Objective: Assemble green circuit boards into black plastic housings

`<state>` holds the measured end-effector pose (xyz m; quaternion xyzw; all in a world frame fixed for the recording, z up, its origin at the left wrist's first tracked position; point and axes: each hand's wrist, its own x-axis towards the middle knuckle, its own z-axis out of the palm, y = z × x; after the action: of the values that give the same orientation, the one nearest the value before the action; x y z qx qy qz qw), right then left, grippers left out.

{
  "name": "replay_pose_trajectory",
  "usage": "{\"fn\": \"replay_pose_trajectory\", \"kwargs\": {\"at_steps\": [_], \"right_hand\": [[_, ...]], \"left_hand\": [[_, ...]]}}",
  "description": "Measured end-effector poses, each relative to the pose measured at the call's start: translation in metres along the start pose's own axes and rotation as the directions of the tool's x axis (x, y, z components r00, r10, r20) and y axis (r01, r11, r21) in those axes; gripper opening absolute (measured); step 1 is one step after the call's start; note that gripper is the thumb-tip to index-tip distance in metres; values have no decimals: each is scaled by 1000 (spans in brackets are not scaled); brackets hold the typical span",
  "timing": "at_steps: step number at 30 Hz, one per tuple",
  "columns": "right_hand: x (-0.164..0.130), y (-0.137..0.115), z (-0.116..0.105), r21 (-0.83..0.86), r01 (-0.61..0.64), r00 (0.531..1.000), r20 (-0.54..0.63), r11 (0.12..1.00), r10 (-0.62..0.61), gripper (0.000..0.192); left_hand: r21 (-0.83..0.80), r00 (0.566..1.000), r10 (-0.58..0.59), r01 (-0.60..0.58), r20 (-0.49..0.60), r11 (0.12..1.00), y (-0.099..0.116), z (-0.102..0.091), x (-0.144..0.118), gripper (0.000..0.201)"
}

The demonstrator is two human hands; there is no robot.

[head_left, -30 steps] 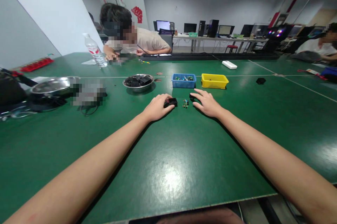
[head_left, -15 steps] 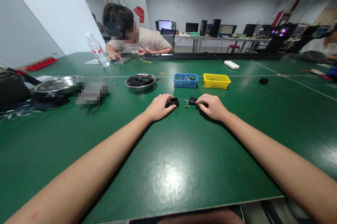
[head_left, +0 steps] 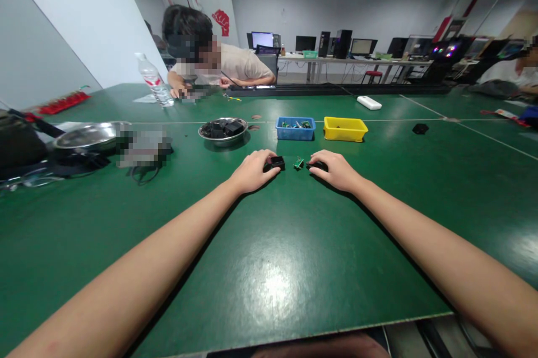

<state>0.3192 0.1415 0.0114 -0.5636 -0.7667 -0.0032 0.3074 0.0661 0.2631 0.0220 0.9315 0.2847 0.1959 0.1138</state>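
Note:
Resting on the green table [head_left: 269, 246], my left hand [head_left: 254, 172] has its thumb and fingers closed around a small black plastic case [head_left: 277, 162], which looks hollow on top. My right hand [head_left: 335, 171] grips another black plastic piece [head_left: 318, 166], mostly covered by the fingers. Between the two hands lies a small green circuit board [head_left: 298, 163], touched by neither.
Behind my hands stand a blue bin [head_left: 295, 129] of small electronic parts, a yellow bin [head_left: 345, 130] and a metal bowl [head_left: 223, 130] of black cases. A water bottle [head_left: 154, 80] and a person [head_left: 235, 64] are across the table.
The circuit board has turned and now shows its green face. The black piece by my right hand is now drawn back under the fingers. My left hand stays about where it was.

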Motion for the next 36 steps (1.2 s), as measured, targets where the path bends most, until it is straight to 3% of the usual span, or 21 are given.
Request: {"fn": "replay_pose_trajectory", "kwargs": {"at_steps": [4,15,23,36], "right_hand": [[-2,0,-4,18,31,998,-48,999,-30,7],[-3,-1,-5,27,-47,998,-46,999,48,38],[-3,0,-3,87,-22,998,-64,996,28,35],[-3,-1,-4,92,-47,997,-58,995,52,35]], "left_hand": [[-9,1000,-5,5,1,1000,0,0,0,36],[-40,998,49,-51,-38,998,-1,0,-1,33],[-86,981,169,-177,-97,980,1,-1,-4,26],[-85,975,182,-193,-126,977,4,-3,-4,25]]}}
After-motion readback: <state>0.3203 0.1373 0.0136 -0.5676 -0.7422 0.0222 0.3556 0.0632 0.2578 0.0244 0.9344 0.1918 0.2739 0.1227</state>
